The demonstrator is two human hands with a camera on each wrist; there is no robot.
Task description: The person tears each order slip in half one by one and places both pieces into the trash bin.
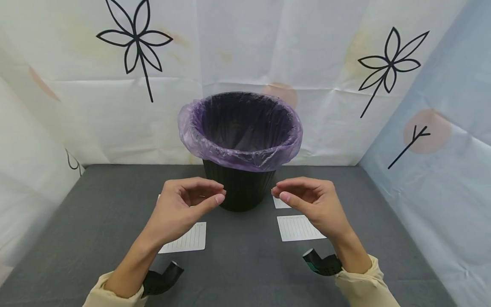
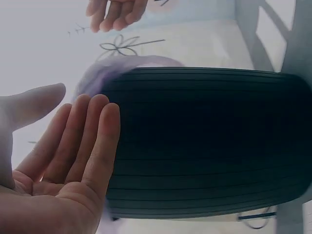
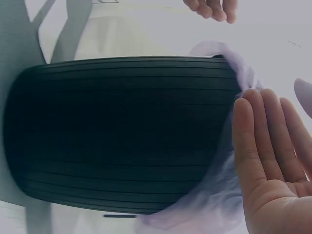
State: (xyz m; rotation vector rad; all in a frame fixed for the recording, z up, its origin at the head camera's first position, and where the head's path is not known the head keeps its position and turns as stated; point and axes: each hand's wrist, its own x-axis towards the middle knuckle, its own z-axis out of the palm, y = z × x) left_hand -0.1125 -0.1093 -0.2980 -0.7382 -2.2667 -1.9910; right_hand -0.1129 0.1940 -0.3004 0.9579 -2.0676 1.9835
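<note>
A black ribbed trash bin (image 1: 241, 189) stands upright at the back of the table, a thin purple trash bag (image 1: 245, 160) lining it and folded out over its rim. My left hand (image 1: 188, 207) hovers in front of the bin on the left, thumb apart from the gently bent fingers, holding nothing. Mirroring it on the right, my right hand (image 1: 312, 202) is likewise raised with nothing in its grasp. From the left wrist view, the fingers (image 2: 100, 146) overlap the bin's side near the bag. The right wrist view has the fingers (image 3: 263, 141) beside the bag's hanging edge (image 3: 214, 190).
White lined cards lie on the grey tabletop (image 1: 241, 264), one card (image 1: 192, 239) partly under the left hand and another card (image 1: 299, 228) by the right. Black wrist mounts (image 1: 163, 279) sit on both wrists. Patterned cloth walls (image 1: 245, 47) enclose the back and sides.
</note>
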